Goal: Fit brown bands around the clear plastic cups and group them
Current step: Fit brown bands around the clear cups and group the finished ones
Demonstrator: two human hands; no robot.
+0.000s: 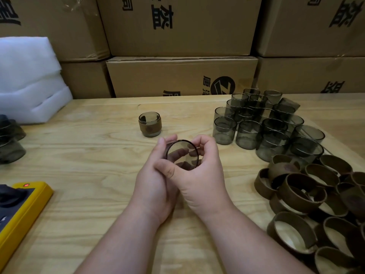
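Both hands hold one smoky clear cup (182, 154) above the middle of the wooden table (88, 155), its round end turned toward me. My left hand (156, 178) wraps its left side and my right hand (199, 171) wraps its right side; a dark rim shows around it, and whether a brown band sits on it is hidden by the fingers. One cup with a brown band (150, 124) stands upright just beyond the hands. Several bare cups (264, 123) cluster at the right. Several loose brown bands (308, 196) lie heaped at the near right.
Stacked cardboard boxes (177, 76) wall off the back of the table. White foam sheets (29, 80) sit at the back left, with several dark cups (9, 139) at the left edge. A yellow device (23, 210) with a red light lies at the near left.
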